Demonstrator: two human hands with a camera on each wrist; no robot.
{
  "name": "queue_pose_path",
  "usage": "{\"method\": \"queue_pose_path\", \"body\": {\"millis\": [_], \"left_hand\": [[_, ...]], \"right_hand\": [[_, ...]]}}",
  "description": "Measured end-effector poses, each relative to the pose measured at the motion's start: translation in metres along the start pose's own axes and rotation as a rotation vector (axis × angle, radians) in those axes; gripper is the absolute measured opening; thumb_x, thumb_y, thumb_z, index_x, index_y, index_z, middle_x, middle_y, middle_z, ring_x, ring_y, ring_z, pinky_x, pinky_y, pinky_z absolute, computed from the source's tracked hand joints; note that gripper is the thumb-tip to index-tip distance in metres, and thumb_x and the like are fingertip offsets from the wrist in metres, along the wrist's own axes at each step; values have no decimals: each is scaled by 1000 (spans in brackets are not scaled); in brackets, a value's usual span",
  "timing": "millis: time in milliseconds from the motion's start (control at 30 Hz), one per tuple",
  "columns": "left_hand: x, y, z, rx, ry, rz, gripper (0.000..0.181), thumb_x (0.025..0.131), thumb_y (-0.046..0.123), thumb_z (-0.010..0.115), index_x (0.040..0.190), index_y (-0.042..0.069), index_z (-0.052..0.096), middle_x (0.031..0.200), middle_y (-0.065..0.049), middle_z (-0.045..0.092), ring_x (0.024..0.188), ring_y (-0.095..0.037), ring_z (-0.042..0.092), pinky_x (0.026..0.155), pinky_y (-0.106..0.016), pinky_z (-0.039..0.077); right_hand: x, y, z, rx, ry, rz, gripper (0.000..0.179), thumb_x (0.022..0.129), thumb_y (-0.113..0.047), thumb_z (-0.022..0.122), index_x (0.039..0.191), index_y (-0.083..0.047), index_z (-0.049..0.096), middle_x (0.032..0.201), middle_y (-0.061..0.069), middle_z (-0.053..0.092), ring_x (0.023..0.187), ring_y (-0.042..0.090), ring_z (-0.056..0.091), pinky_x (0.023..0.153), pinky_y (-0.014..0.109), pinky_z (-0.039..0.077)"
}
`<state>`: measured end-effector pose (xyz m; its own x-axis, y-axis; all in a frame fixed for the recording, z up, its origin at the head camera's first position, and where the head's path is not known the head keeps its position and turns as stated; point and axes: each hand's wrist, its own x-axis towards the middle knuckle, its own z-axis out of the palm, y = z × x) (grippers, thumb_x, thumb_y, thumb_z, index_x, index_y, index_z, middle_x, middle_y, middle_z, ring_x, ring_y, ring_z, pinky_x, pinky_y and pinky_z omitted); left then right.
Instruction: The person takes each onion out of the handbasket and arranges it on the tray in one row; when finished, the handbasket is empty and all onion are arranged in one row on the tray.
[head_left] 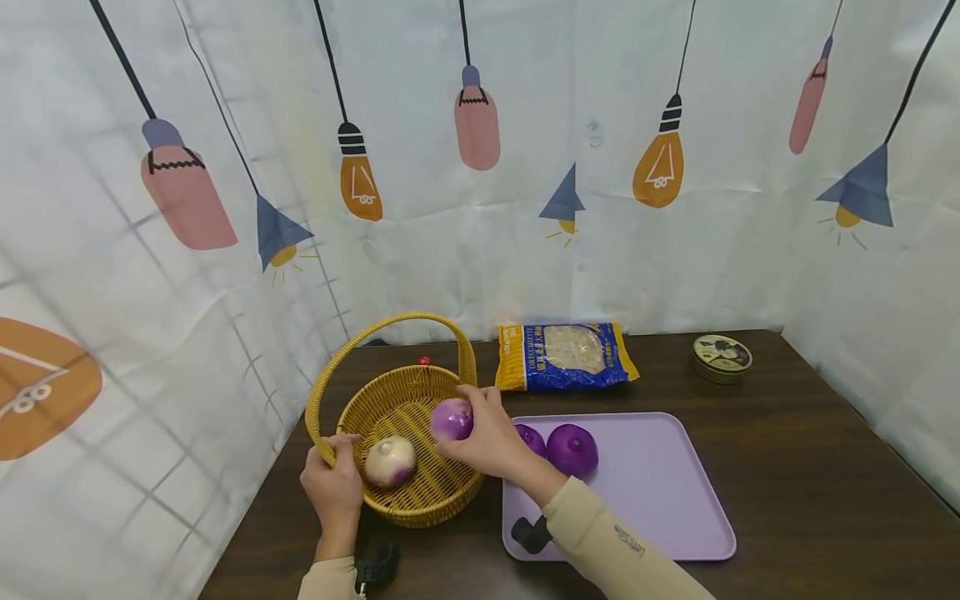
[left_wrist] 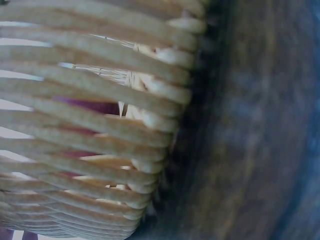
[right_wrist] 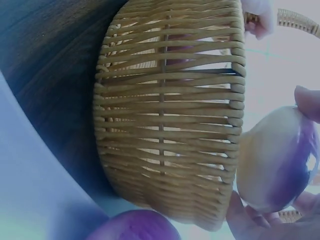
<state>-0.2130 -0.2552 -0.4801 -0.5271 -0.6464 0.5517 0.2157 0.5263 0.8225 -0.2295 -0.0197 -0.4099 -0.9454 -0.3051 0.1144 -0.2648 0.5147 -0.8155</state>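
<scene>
My right hand (head_left: 489, 433) pinches a turnip (head_left: 452, 419) at the mouth of the basket (head_left: 418, 515), near the desk's (head_left: 810, 467) left edge; my left hand (head_left: 333, 483) grips the handle (head_left: 420, 317). I'm probably mid-transfer between basket and tray (head_left: 645, 500), direction unclear; next calls for a steady basket and the turnip kept off its rim.

A whitish sheet (head_left: 450, 267) is hanging behind a dark brown table (head_left: 810, 467) and along both its sides, creasing softly in places. Printed on it, pink lamps (head_left: 477, 129), orange bulbs (head_left: 658, 171) and blue cone-shaped shades (head_left: 870, 187) are dangling from dark cords, while grey grid lines (head_left: 153, 494) are crossing the left side. Soft, diffuse light is spreading over the sheet, and the tabletop's far edge is running along its foot.
</scene>
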Motion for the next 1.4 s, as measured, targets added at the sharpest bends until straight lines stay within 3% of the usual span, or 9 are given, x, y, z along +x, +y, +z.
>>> {"method": "queue_pose_path", "body": {"millis": [133,267,400,567,800,1033,1167,1400], "left_hand": [[0,-1,0,1,-1,-1,26,93,7,57,74,1,73,75,-14,70,58,0,45,54,-23,28],[0,-2,0,0,0,-7,25,93,8,58,74,2,73,70,-8,67,52,-5,34,52,-25,25],[-1,-1,0,5,3,-4,26,94,9,57,73,3,73,62,-4,61,48,-6,27,50,-26,24],[-1,-1,0,-3,2,-7,27,94,10,57,74,3,73,62,-2,61,47,-5,27,49,-26,24],[-1,-2,-1,-5,-1,-18,31,96,15,55,75,3,73,68,-13,64,49,-6,28,50,-26,25],[-2,-4,-2,11,10,-17,36,97,22,54,75,2,74,74,-16,69,52,-2,37,51,-25,27],[-2,-3,-2,13,8,-18,37,98,23,53,74,3,74,66,-16,65,47,-3,29,49,-26,24],[-1,-1,-1,15,3,-8,36,98,23,54,74,4,74,50,3,48,45,-4,22,48,-26,23]], "right_hand": [[-5,2,-5,8,8,-1,92,69,-48,83,145,-19,39,128,10,41,109,26,55,89,49,51],[-10,3,-12,27,20,-10,93,69,-53,82,146,-22,40,123,9,40,106,24,55,88,48,51],[-15,7,-19,35,43,-23,84,70,-52,82,140,-23,46,120,8,38,102,24,56,86,45,52],[-21,14,-29,42,78,-22,77,71,-49,82,136,-21,49,123,10,37,104,27,55,86,46,52],[-32,28,-48,57,119,9,79,72,-45,83,139,-22,48,126,9,41,113,30,53,89,54,50],[-43,41,-63,103,206,14,79,72,-41,85,139,-20,49,127,7,45,111,26,54,90,49,50],[-50,50,-70,104,256,27,78,73,-39,85,139,-17,49,128,7,47,108,25,54,89,47,50],[-62,68,-84,137,306,51,80,74,-36,84,141,-15,46,132,11,46,112,29,55,95,48,48]]}}
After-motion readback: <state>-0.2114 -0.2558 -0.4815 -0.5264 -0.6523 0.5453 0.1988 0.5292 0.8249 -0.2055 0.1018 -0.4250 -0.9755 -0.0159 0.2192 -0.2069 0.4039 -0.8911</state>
